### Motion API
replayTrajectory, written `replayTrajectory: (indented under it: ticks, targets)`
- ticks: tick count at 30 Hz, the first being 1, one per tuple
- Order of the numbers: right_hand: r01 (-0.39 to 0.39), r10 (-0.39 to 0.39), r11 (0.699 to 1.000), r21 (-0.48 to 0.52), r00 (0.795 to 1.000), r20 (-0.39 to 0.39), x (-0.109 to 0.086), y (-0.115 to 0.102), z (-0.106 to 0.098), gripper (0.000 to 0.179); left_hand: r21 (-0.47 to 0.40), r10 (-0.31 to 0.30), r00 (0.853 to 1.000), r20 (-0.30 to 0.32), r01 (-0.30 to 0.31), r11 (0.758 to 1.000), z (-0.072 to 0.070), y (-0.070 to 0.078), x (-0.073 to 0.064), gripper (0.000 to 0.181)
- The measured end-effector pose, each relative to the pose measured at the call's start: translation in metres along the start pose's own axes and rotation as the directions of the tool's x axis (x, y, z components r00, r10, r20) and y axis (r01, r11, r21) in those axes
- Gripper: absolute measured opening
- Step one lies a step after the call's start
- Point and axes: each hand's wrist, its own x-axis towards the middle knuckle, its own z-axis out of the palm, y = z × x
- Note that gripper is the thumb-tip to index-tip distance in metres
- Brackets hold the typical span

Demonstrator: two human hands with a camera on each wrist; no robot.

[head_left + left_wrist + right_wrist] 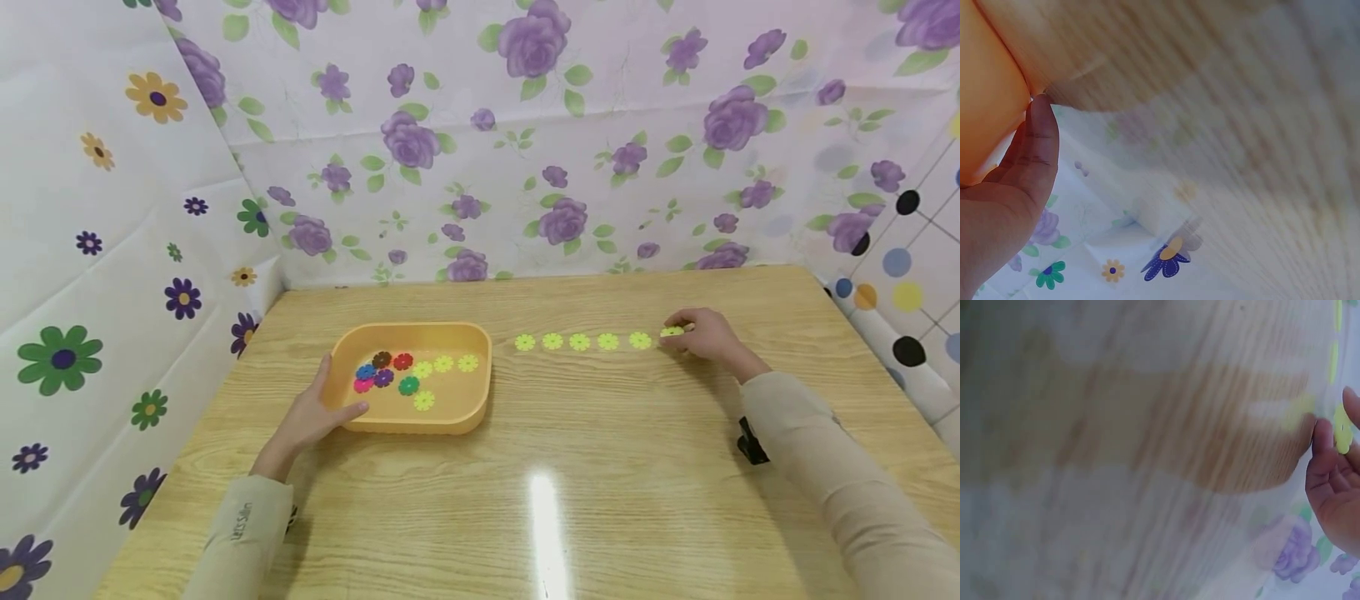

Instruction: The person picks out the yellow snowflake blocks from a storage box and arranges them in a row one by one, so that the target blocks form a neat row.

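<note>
My left hand grips the left side of an orange plastic basket, thumb over its front left rim and fingers along the outer wall. In the left wrist view, those fingers lie against the basket's wall. Out to the right, my right hand pinches a yellow snowflake disc between thumb and fingers, low over the table. This disc is at the right end of a row of several yellow snowflake discs, and the fingers partly cover it.
Inside the basket lie more yellow discs, plus a red disc, a green disc and several darker or pink ones. Wood-grain table runs back to a flowered cloth; patterned sheets hang at both sides.
</note>
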Motion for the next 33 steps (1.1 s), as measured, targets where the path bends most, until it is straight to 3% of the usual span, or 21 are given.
replayTrajectory:
  ticks: [10,15,20,29,33]
  targets:
    - [0.044,-0.045,0.995,-0.093,0.999,-0.010,0.008,0.011,0.002,0.041,0.019,-0.011,1.000,0.003,0.010,1.000,0.001,-0.002,0.000,0.110]
    - [0.051,-0.051,0.995,-0.089,0.999,0.002,0.009,0.013,0.002,0.042,0.011,-0.017,1.000,0.006,0.017,1.000,0.000,0.000,0.000,0.109]
    - [0.036,-0.037,0.999,-0.029,0.999,-0.016,0.005,0.012,0.000,0.045,0.002,-0.016,1.000,0.007,0.016,1.000,0.000,0.001,0.000,0.109]
    - [0.000,0.020,0.993,0.121,0.986,-0.163,-0.004,0.001,-0.003,0.044,-0.005,-0.011,1.000,0.008,0.011,1.000,0.000,0.002,-0.001,0.108]
    - [0.001,0.031,0.986,0.168,0.982,-0.188,-0.006,-0.009,-0.001,0.046,-0.001,-0.014,1.000,0.010,0.014,1.000,0.000,0.002,-0.001,0.108]
